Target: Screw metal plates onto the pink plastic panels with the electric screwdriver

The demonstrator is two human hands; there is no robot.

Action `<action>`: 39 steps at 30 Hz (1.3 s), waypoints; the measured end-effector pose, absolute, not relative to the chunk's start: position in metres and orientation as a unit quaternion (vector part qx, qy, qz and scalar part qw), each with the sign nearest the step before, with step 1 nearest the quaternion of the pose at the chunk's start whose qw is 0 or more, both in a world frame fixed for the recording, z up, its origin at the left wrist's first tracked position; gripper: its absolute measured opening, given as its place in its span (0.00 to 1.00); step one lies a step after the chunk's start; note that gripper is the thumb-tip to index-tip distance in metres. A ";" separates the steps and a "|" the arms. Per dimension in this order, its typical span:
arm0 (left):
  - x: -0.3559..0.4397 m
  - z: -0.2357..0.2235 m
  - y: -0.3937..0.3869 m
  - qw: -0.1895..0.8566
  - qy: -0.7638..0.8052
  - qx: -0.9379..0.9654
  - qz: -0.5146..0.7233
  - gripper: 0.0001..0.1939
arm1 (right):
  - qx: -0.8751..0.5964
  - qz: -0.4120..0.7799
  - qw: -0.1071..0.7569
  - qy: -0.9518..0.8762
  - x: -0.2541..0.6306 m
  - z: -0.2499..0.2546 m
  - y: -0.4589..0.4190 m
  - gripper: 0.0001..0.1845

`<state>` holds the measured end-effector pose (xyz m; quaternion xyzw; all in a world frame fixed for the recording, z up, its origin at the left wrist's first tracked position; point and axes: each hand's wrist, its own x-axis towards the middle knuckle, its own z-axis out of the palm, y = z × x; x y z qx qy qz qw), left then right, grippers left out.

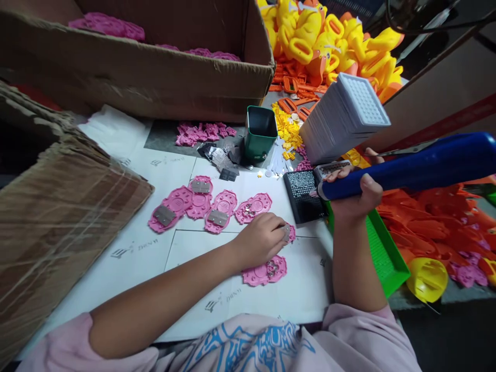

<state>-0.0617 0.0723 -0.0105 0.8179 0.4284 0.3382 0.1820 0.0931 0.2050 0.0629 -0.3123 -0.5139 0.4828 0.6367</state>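
My left hand (260,237) is closed at the edge of a pink plastic plate (291,235), its fingers on a small metal plate (286,232) that lies on it; the palm hides most of this piece. In my right hand (366,194) is a blue electric screwdriver (418,164), held level. Its tip is over a black tray (298,206) of small screws (303,183). Below my left hand lies a pink plate with metal parts (265,271). Farther left, several similar pink plates (219,212) lie on the white sheet, some bearing flat silver covers (164,216).
Cardboard boxes stand at the back (155,82) and left (70,206). A green cup (260,137), stacked white trays (341,119) and small pink parts (201,134) are behind the plates. A green tray (387,258) and orange parts (422,222) lie right; yellow ducks (310,41) are piled behind.
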 end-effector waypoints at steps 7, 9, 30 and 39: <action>-0.062 -0.011 0.072 0.193 0.436 0.811 0.338 0.07 | -0.299 0.492 0.638 -0.511 0.093 0.056 0.207 0.20; -0.062 -0.011 0.072 0.193 0.437 0.810 0.341 0.08 | -0.306 0.492 0.634 -0.512 0.092 0.057 0.208 0.22; -0.061 -0.012 0.074 0.194 0.433 0.810 0.344 0.08 | -0.255 0.586 0.575 -0.511 0.125 0.094 0.141 0.24; -0.061 -0.011 0.074 0.196 0.433 0.811 0.343 0.08 | -0.220 0.596 0.576 -0.514 0.111 0.062 0.116 0.19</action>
